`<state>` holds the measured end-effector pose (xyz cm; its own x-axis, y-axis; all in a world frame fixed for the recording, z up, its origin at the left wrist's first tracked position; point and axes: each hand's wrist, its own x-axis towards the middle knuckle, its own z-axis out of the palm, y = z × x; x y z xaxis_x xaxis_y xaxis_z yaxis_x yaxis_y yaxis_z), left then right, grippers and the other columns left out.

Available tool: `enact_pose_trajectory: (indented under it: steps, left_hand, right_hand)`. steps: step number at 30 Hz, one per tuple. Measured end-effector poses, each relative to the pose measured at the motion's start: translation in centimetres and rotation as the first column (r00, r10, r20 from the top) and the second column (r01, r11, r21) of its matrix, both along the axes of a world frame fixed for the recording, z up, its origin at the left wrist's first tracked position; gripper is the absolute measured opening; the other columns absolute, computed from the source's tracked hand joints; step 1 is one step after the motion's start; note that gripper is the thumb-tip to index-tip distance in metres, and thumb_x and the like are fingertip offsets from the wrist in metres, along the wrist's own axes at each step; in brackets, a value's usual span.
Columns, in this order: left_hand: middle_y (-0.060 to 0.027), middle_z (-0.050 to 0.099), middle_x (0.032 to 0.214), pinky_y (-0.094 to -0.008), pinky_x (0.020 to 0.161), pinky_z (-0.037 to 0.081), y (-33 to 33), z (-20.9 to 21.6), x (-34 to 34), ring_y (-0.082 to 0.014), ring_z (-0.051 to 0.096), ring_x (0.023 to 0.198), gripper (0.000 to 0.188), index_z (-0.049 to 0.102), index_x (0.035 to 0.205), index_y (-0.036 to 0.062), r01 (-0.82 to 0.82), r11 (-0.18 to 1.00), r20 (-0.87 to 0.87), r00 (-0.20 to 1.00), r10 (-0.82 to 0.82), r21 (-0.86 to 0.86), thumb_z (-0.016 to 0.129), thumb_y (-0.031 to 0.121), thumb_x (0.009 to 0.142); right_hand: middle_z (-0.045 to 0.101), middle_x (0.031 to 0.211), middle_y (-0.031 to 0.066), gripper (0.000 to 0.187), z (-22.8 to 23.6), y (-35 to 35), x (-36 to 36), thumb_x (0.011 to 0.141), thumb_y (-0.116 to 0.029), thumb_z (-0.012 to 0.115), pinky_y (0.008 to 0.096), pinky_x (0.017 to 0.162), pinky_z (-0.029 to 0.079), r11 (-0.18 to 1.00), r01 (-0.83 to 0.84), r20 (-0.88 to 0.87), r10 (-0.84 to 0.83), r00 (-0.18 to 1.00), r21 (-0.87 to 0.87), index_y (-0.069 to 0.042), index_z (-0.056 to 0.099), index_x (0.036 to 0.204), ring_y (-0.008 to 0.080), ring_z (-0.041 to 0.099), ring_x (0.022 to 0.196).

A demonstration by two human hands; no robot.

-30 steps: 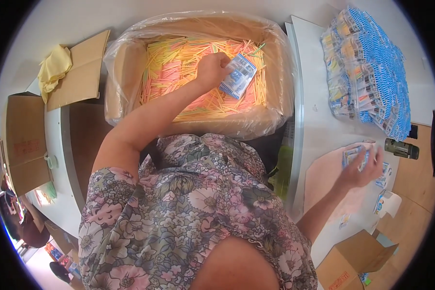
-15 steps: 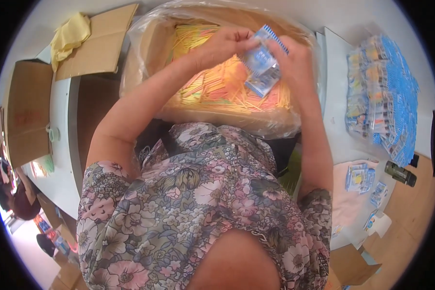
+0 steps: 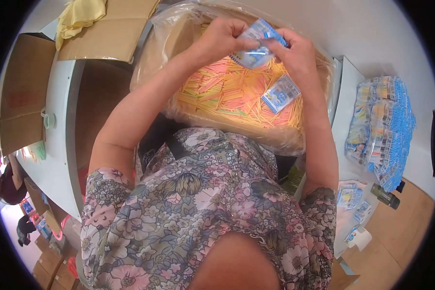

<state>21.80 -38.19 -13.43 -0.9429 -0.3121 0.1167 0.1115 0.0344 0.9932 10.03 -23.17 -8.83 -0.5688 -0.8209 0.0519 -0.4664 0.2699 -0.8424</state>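
Both hands meet above a cardboard box (image 3: 210, 123) lined with clear plastic. Inside lie many thin sticks or strips (image 3: 217, 92) in yellow, pink, orange and green. My left hand (image 3: 227, 36) pinches one side of a small clear-and-blue plastic packet (image 3: 256, 55). On its other side my right hand (image 3: 296, 50) has thumb and fingers closed on the packet's upper edge. The fingers partly cover the packet, so whether it is torn or sealed cannot be seen. A second packet (image 3: 281, 94) with a blue striped end appears to lie on the strips, below my right hand.
At right, a large stack of blue-edged packets (image 3: 382, 130) stands on a white table. Nearer are loose packets (image 3: 350, 195) and a dark green cylinder (image 3: 385, 195). At left are cardboard flaps (image 3: 104, 41), a yellow cloth (image 3: 82, 17) and a tape roll (image 3: 49, 120).
The view has shifted, so the box sits lower and further right. The held packet has tilted between my hands, and the second packet now shows apart from it.
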Motion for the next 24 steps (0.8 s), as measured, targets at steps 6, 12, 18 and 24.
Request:
enact_pose_trajectory:
  steps: [6, 12, 18, 24]
  left_hand:
    - [-0.0011, 0.064, 0.071, -0.022, 0.056, 0.046, 1.7, -1.9, 0.1, -0.006, 0.056, 0.063, 0.017, 0.065, 0.08, -0.0007, 0.073, 0.98, 0.101, 0.991, -0.093, 0.183, 0.064, 0.016, 0.084]
    - [-0.0012, 0.063, 0.076, -0.0219, 0.061, 0.047, 1.3, -2.5, 0.1, -0.0058, 0.056, 0.067, 0.018, 0.063, 0.089, 0.0002, -0.144, 0.982, 0.037, 0.989, 0.141, 0.123, 0.057, 0.017, 0.089]
    - [0.0023, 0.062, 0.083, -0.0211, 0.07, 0.047, -0.6, -1.1, 2.1, -0.0039, 0.056, 0.076, 0.021, 0.061, 0.099, 0.0021, 0.001, 0.999, 0.12, 0.993, -0.006, 0.044, 0.053, 0.02, 0.093]
    - [0.0007, 0.064, 0.08, -0.0188, 0.064, 0.046, 0.7, 1.6, 1.3, -0.0035, 0.057, 0.071, 0.02, 0.063, 0.093, -0.0015, 0.107, 0.991, 0.059, 0.992, -0.112, 0.083, 0.056, 0.017, 0.09]
  right_hand:
    - [0.063, 0.076, 0.0012, 0.02, -2.4, 3.8, 0.1, 0.078, -0.006, 0.066, 0.0202, 0.053, 0.043, 0.996, 0.065, 0.31, -0.079, 0.947, 0.057, 0.001, 0.062, 0.096, 0.0054, 0.056, 0.063]
    - [0.065, 0.081, 0.0042, 0.022, -6.5, 9.1, -1.9, 0.077, -0.005, 0.066, 0.0246, 0.06, 0.046, 0.969, 0.112, 0.134, -0.144, 0.98, 0.221, 0.002, 0.061, 0.098, 0.0101, 0.059, 0.071]
    - [0.064, 0.08, 0.006, 0.026, -3.1, 7.3, 0.6, 0.08, -0.018, 0.065, 0.0285, 0.069, 0.045, 0.937, 0.06, -0.527, 0.139, 0.838, 0.343, 0.002, 0.062, 0.096, 0.0126, 0.058, 0.075]
    - [0.06, 0.075, 0.0022, 0.027, -1.4, 0.7, 1.3, 0.085, -0.024, 0.063, 0.023, 0.064, 0.042, 0.999, -0.004, -0.049, 0.006, 0.999, 0.054, 0.003, 0.063, 0.09, 0.0069, 0.051, 0.07]
